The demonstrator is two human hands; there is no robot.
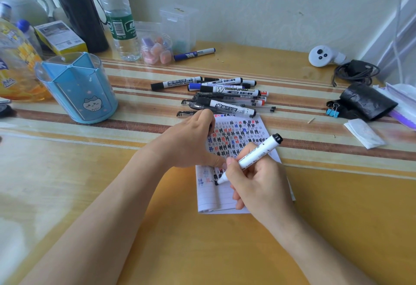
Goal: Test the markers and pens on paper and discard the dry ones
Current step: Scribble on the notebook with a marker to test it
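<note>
The right hand (254,181) has its fingers curled tight around a white marker (258,151). The marker's black tip touches the paper (211,199), down near the lower left. The paper lies flat on the yellow table (337,217) and is full of little black, red and blue marks.

The left hand (193,140) rests on the paper, thumb pressing down right beside the marker tip. Its fingers are curled under, and I cannot tell if they hold anything.

A pile of markers and pens (225,95) lies just behind the paper. A blue pen cup (78,88) stands off to the left. One blue marker (194,54) lies alone farther back.
</note>
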